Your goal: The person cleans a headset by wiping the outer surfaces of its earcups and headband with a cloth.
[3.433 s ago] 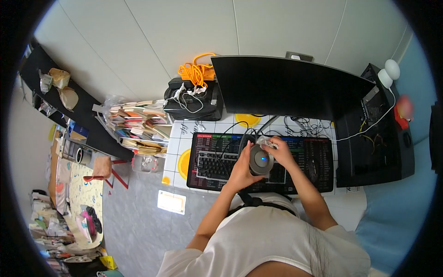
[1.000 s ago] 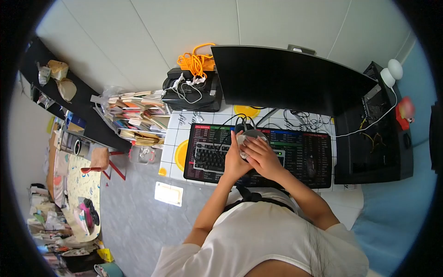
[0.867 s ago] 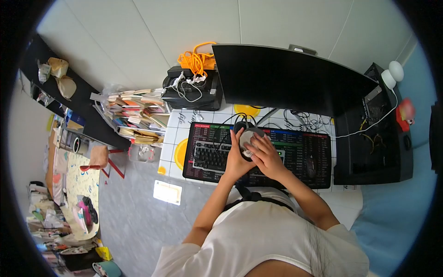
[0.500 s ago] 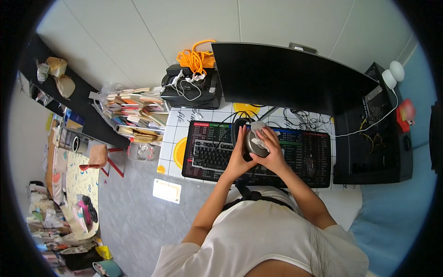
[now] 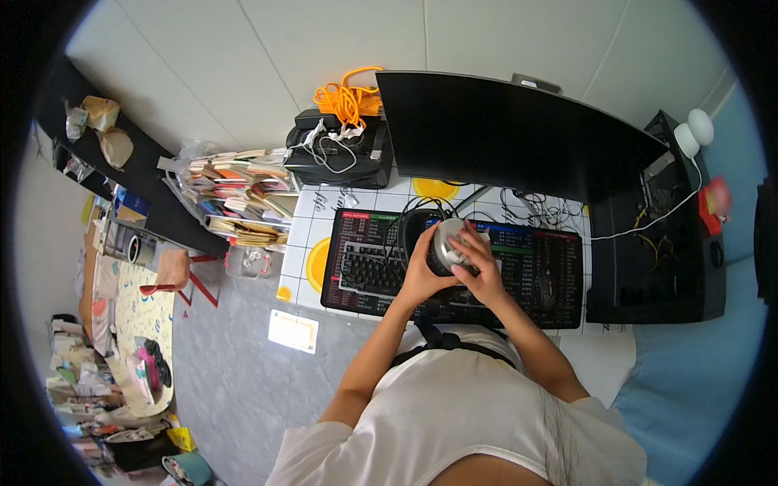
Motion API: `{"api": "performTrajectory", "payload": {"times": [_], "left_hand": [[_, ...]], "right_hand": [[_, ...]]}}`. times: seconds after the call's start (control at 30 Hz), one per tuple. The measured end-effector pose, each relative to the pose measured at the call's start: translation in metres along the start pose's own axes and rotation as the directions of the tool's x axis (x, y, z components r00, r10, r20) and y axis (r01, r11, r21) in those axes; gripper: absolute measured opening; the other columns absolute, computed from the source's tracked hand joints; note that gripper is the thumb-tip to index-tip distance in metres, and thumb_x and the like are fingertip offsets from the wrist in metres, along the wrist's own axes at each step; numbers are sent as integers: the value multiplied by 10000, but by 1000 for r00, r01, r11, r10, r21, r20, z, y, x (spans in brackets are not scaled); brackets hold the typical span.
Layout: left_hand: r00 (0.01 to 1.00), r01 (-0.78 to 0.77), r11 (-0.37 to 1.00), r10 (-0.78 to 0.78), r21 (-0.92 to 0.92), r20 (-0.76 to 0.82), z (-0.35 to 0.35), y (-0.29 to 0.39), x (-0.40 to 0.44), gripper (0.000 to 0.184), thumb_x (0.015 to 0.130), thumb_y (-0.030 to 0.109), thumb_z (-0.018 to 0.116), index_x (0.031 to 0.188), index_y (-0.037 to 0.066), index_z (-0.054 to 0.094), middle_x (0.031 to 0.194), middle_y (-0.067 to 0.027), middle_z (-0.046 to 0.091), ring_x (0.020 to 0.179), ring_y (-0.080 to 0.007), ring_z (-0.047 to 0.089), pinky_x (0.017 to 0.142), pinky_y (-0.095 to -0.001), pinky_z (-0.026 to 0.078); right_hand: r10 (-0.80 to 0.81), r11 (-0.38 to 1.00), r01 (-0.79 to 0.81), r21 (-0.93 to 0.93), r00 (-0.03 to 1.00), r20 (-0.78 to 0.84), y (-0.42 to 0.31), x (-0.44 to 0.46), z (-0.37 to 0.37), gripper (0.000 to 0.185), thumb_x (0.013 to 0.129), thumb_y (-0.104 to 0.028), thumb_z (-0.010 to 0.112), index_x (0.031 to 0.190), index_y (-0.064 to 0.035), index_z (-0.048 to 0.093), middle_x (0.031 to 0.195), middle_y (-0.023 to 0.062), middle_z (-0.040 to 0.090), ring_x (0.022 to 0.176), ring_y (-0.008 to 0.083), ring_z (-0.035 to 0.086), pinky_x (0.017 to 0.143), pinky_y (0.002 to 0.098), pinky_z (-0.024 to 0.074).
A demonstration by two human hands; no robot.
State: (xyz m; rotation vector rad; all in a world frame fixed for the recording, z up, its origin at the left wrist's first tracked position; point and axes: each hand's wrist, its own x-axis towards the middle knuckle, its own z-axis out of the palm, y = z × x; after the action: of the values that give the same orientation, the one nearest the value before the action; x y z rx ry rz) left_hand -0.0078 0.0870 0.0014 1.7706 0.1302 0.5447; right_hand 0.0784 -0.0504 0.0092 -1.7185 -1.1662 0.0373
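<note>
Cannot make out the base of the silver round-topped device [image 5: 444, 236], nor most of the white tissue [image 5: 485, 236] behind the right hand [image 5: 480, 266]. Held over the desk mat [image 5: 527, 251]: grasped sideways by the left hand's [image 5: 424, 273] curved fingers, touched on top by half-spread right fingers.

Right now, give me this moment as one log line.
left hand: holding round grey device | right hand: on device | white tissue: at right hand | beneath: keyboard, desk mat | monitor: dark
</note>
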Motion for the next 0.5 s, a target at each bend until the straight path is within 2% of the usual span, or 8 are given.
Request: {"api": "performTrajectory", "payload": {"times": [0.03, 0.1, 0.17, 0.23, 0.3, 0.37, 0.43, 0.5], "left_hand": [[999, 24, 1000, -24, -20, -37, 0, 1, 0, 932, 540, 162, 812, 1339, 20, 353, 1302, -177, 430, 1204, -297, 436, 1003, -373, 347], [996, 45, 998, -48, -41, -77, 0, 0, 1, 912, 544, 167, 810, 1327, 15, 368, 1284, -177, 448, 1192, -295, 449, 997, -372, 353], [992, 62, 998, -65, -26, -106, 1, -5, 0, 869, 561, 157, 797, 1310, 3, 383, 1257, -173, 473, 1170, -294, 472, 988, -369, 362], [994, 36, 999, -37, -8, -105, 6, -1, -2, 836, 581, 149, 787, 1301, 1, 388, 1247, -174, 478, 1157, -297, 482, 971, -365, 374], [994, -23, 999, 27, 35, -108, 10, 4, -2, 770, 620, 132, 767, 1282, -3, 398, 1228, -177, 488, 1132, -301, 503, 936, -358, 398], [985, -77, 995, 87, 69, -150, 11, -1, -2, 713, 647, 123, 751, 1263, 3, 412, 1212, -176, 494, 1116, -303, 511, 917, -352, 409], [981, -51, 996, 63, 68, -185, 9, -2, 0, 682, 653, 110, 739, 1248, 4, 421, 1195, -171, 502, 1096, -301, 522, 909, -347, 414], [958, -48, 993, 75, 104, -276, 6, -2, 2, 622, 661, 107, 731, 1211, 3, 461, 1217, -188, 479, 1130, -313, 496, 944, -356, 392]], "right_hand": [[1, 1000, -1, -1, 1000, -3, -1, 2, -3, 401, 821, -199, 628, 1203, -89, 580, 1314, 126, 471, 1314, 306, 326, 1064, 455, 242], [-184, 975, 201, -95, 969, 163, -5, 7, -11, 313, 856, -158, 577, 1159, -85, 608, 1262, 99, 526, 1291, 288, 370, 1071, 462, 233], [-173, 983, 181, -38, 973, 151, -16, 15, -9, 276, 869, -135, 551, 1128, -78, 622, 1227, 95, 553, 1269, 266, 405, 1064, 472, 251], [-218, 959, 252, -129, 948, 231, -21, 29, -7, 252, 843, -104, 545, 1063, -23, 638, 1189, 139, 566, 1256, 300, 415, 1065, 463, 254], [-187, 967, 217, -134, 960, 209, -27, 37, 1, 276, 842, -86, 545, 1101, -21, 613, 1208, 141, 552, 1252, 298, 418, 1059, 447, 271], [-52, 986, 67, -153, 994, 99, -29, 41, 6, 300, 840, -88, 549, 1131, -28, 591, 1228, 148, 536, 1256, 311, 408, 1056, 441, 279], [-71, 974, 88, -209, 993, 91, -30, 38, 9, 310, 834, -86, 559, 1138, -37, 588, 1227, 148, 534, 1254, 321, 408, 1047, 444, 288], [-166, 958, 201, -206, 970, 175, -33, 28, 7, 296, 859, -124, 543, 1143, -55, 592, 1247, 134, 520, 1258, 302, 406, 1020, 446, 322]]}}
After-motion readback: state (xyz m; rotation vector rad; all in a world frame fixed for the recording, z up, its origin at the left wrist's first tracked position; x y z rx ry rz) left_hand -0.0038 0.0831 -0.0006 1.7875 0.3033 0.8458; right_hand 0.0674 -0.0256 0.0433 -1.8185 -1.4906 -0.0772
